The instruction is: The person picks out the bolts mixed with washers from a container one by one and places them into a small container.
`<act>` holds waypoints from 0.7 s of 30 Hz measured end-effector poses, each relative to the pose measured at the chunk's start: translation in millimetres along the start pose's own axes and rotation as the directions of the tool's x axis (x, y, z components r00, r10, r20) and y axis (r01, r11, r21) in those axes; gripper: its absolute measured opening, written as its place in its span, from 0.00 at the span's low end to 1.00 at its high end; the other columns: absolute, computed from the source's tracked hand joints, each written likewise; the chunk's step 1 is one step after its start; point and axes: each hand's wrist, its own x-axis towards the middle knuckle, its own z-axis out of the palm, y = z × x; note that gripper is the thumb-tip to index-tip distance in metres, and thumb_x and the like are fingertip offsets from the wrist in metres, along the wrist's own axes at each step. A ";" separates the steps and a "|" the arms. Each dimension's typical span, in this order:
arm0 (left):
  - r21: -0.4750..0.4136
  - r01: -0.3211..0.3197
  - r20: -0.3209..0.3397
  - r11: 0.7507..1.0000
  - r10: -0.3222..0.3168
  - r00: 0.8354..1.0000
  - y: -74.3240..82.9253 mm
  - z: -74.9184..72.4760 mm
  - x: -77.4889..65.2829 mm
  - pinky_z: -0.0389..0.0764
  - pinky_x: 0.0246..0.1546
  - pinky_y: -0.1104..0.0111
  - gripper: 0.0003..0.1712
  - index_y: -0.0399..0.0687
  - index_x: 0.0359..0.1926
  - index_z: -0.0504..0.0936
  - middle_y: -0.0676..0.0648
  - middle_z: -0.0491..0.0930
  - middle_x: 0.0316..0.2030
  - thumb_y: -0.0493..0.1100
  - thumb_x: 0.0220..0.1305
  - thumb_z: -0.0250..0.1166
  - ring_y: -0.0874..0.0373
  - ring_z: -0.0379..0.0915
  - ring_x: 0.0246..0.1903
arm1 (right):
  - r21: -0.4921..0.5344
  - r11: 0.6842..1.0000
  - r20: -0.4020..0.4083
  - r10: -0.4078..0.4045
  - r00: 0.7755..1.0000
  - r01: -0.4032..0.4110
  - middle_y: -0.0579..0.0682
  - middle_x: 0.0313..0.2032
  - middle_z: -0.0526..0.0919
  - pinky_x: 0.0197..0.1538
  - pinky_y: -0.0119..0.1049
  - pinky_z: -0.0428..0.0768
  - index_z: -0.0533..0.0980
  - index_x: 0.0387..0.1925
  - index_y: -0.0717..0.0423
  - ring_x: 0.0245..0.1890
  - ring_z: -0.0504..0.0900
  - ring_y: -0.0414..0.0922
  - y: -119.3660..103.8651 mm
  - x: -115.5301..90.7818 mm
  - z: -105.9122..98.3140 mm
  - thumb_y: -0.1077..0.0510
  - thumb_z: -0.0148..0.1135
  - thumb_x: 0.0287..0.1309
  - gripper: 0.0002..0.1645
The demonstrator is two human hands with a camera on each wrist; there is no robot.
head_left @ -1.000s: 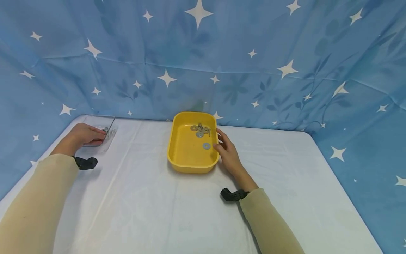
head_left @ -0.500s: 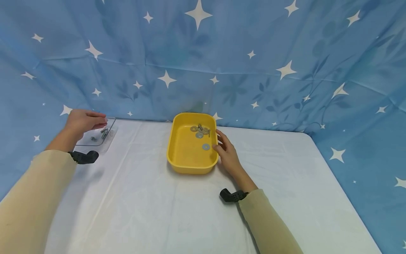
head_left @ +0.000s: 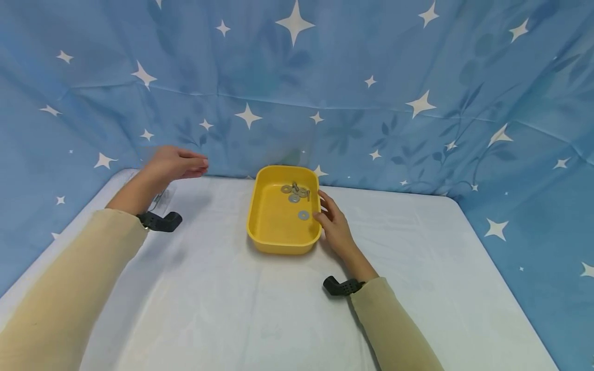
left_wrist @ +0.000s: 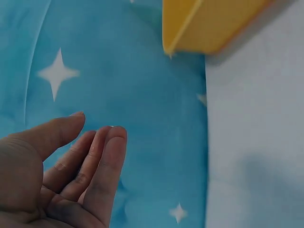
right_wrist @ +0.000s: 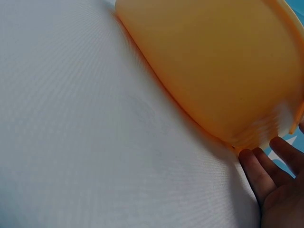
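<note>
My left hand [head_left: 178,164] is raised above the back left of the table. In the left wrist view its thumb stands apart from its loosely bent fingers [left_wrist: 102,175], with nothing seen between them. A yellow plastic tray [head_left: 283,247] sits at the middle back, holding several flat metal washers [head_left: 303,215] and a few small screws [head_left: 308,196]. My right hand [head_left: 336,226] holds the tray's right side, thumb at the rim and fingers against the outer wall. Behind my left forearm, a clear plastic container [head_left: 162,201] is mostly hidden.
A white cloth [head_left: 260,309] covers the table. Right behind its back edge hangs a blue curtain [head_left: 278,129] with white stars. Each wrist wears a black camera band [head_left: 160,221].
My left hand has come up out of the clear container and moved right toward the tray. My right hand and the tray have stayed in place.
</note>
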 end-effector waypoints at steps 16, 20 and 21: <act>-0.087 -0.030 0.170 0.996 0.045 0.984 72.9 103.5 31.0 0.83 0.59 0.60 0.23 0.39 0.62 0.80 0.40 0.80 0.60 0.41 0.68 0.67 0.47 0.81 0.58 | 0.023 1.000 0.000 -0.004 1.000 0.004 0.54 0.75 0.65 0.72 0.53 0.72 0.57 0.78 0.35 0.72 0.70 0.56 -1.8 -0.3 1.0 0.53 0.52 0.71 0.37; -0.188 -0.031 0.173 0.982 0.064 0.983 79.0 124.9 41.3 0.83 0.59 0.61 0.23 0.37 0.63 0.79 0.39 0.79 0.61 0.38 0.68 0.66 0.47 0.81 0.59 | 0.020 1.000 -0.004 -0.001 1.000 0.001 0.54 0.74 0.66 0.72 0.52 0.72 0.57 0.77 0.35 0.72 0.70 0.56 -2.5 0.0 1.4 0.53 0.52 0.71 0.36; -0.212 -0.029 0.172 0.977 0.067 0.983 79.5 129.6 43.9 0.83 0.59 0.61 0.23 0.36 0.63 0.79 0.39 0.79 0.61 0.37 0.68 0.66 0.47 0.81 0.59 | 0.019 1.000 -0.004 -0.003 1.000 0.003 0.54 0.74 0.66 0.72 0.53 0.72 0.57 0.78 0.35 0.72 0.70 0.56 -2.7 0.0 1.6 0.54 0.52 0.71 0.37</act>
